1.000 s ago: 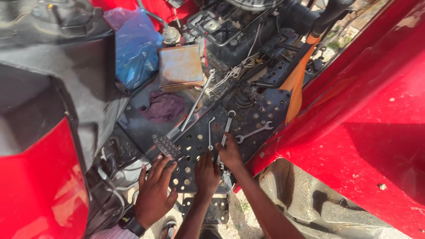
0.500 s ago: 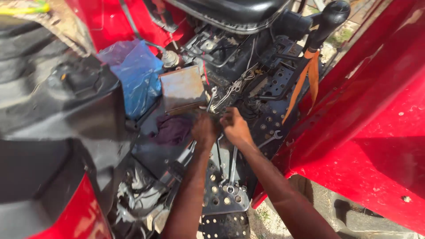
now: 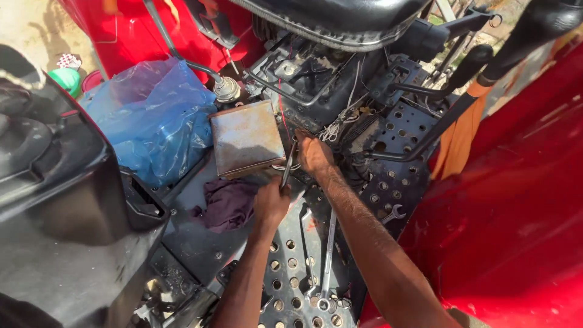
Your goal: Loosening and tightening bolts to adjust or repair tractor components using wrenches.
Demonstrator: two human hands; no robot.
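Note:
I look down into the open footwell of a red tractor. My left hand (image 3: pixel 271 203) grips the lower end of a slim metal wrench (image 3: pixel 286 172) that points up toward the gap beside a rusty flat metal box (image 3: pixel 246 138). My right hand (image 3: pixel 315 154) is closed just right of the wrench tip, against wires and a dark engine part; what it pinches is hidden. Both forearms reach up from the bottom of the view across the perforated metal floor plate (image 3: pixel 285 267).
Two long wrenches (image 3: pixel 328 255) lie on the floor plate, a smaller spanner (image 3: pixel 395 212) to the right. A purple rag (image 3: pixel 228 203) lies left of my left hand. A blue plastic bag (image 3: pixel 155 118) is further left. Black seat above, red fender right, orange strap (image 3: pixel 458 136).
My view and both hands have moved up from the floor plate to the rusty box. My left hand now holds a wrench there; my right hand has closed beside it.

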